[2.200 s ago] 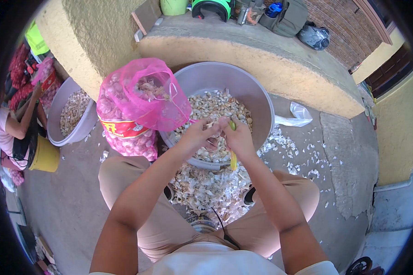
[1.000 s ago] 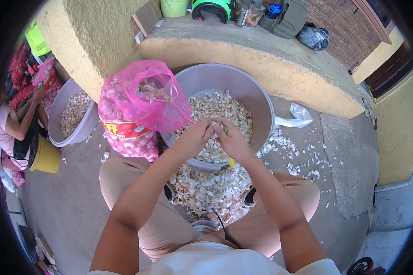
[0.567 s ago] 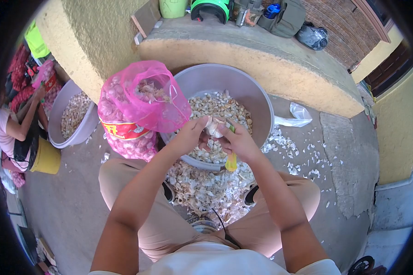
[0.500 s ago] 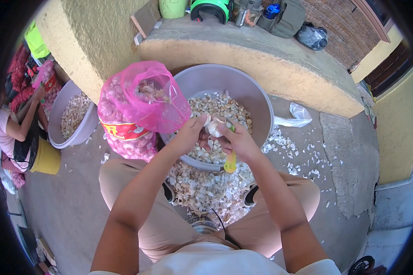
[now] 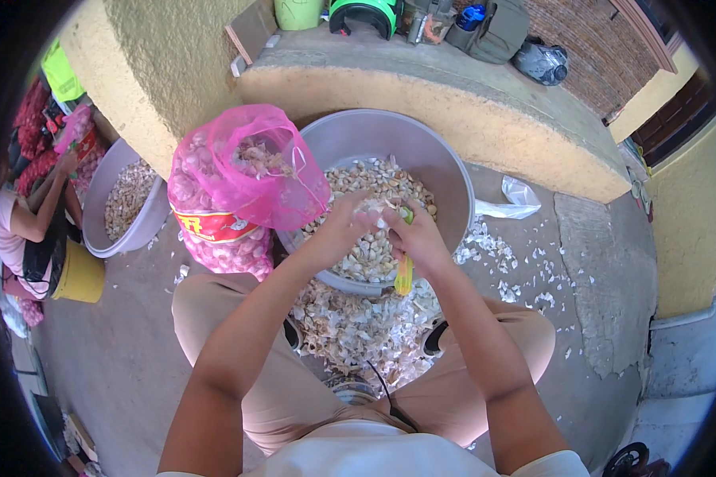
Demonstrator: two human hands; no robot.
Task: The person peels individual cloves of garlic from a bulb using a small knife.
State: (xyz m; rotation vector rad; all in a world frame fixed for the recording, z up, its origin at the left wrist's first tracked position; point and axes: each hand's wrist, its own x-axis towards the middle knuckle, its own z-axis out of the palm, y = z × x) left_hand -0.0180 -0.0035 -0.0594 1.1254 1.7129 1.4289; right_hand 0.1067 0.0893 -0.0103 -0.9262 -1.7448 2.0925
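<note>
My left hand (image 5: 339, 232) is over the tub, its fingers curled and blurred around pale garlic (image 5: 371, 209). Close beside it, my right hand (image 5: 418, 238) is closed on a slim yellow-green cutter (image 5: 404, 274); its handle end points down toward me and no blade shows. The fingertips of both hands nearly meet at the garlic. Below them, the large grey tub (image 5: 451, 179) holds many loose garlic cloves (image 5: 374, 173). A pink mesh sack (image 5: 207, 171) of whole bulbs stands against the tub's left side, its mouth folded open.
Papery garlic skins (image 5: 366, 326) are heaped between my feet and scattered to the right near a clear plastic bag (image 5: 519, 199). A concrete ledge (image 5: 422, 87) curves behind the tub. At left, a person (image 5: 28, 219) sits by another tub (image 5: 95, 203) and a yellow bucket (image 5: 79, 273).
The garlic bulb showed plainly between both hands before; now it is smaller in view and blurred. My left fingers have shifted slightly, and the cutter's lower end has tipped a little.
</note>
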